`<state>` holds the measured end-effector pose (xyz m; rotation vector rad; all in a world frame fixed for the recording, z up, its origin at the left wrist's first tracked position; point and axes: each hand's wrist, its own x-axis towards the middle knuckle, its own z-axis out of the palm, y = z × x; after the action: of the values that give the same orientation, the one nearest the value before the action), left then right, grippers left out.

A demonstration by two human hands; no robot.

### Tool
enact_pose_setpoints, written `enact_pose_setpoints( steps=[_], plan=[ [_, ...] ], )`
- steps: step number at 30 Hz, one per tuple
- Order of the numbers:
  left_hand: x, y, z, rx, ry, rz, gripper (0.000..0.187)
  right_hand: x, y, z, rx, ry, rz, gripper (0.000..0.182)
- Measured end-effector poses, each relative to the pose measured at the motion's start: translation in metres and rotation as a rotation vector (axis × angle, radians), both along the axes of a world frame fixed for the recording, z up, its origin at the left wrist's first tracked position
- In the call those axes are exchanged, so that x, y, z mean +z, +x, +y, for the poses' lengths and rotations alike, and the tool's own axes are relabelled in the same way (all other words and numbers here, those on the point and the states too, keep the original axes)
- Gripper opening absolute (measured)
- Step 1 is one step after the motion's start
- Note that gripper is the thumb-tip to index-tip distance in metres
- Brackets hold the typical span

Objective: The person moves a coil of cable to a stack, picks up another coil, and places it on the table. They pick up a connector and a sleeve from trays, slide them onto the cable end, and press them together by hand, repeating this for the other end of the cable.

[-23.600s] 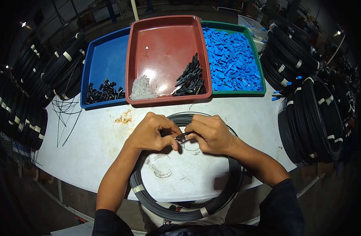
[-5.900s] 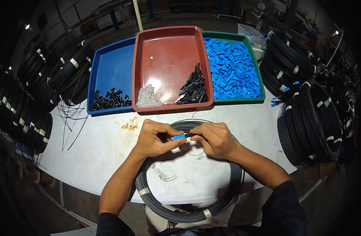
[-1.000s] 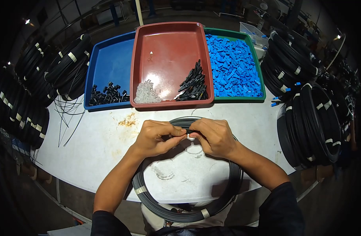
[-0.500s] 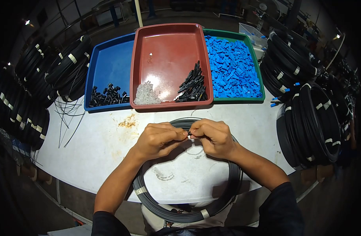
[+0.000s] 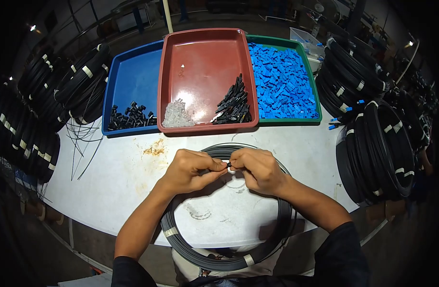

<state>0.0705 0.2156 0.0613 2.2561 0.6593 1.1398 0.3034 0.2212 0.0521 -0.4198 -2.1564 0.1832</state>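
Black part (image 5: 228,165) narrowly pinched between left grip (image 5: 193,168) and right grip (image 5: 258,168)

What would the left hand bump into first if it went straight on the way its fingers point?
Past the small black piece at its fingertips, the left hand would likely meet the right hand first, though depth is hard to judge from this single view.
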Motion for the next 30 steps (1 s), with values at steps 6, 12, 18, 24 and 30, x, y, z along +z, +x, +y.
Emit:
enact_pose_setpoints(
  steps=[6,12,18,24,30],
  plan=[
    [-0.002,-0.001,-0.001,0.086,-0.061,-0.047,0.006,0.005,-0.005,0.001,-0.020,0.062,0.000,0.021],
    [-0.004,0.004,0.003,0.066,0.107,-0.016,0.008,0.002,-0.002,-0.003,-0.066,0.053,-0.050,0.022],
    [-0.003,0.002,0.001,0.083,0.153,0.023,0.011,0.002,-0.006,0.001,-0.037,-0.044,0.013,0.021],
    [-0.005,-0.002,-0.002,0.067,-0.318,-0.092,0.010,0.008,-0.003,-0.003,-0.031,0.138,-0.017,0.023],
    [-0.005,0.004,0.003,0.025,0.118,-0.029,0.009,-0.001,-0.002,0.000,-0.015,-0.024,0.006,0.023]
  ],
)
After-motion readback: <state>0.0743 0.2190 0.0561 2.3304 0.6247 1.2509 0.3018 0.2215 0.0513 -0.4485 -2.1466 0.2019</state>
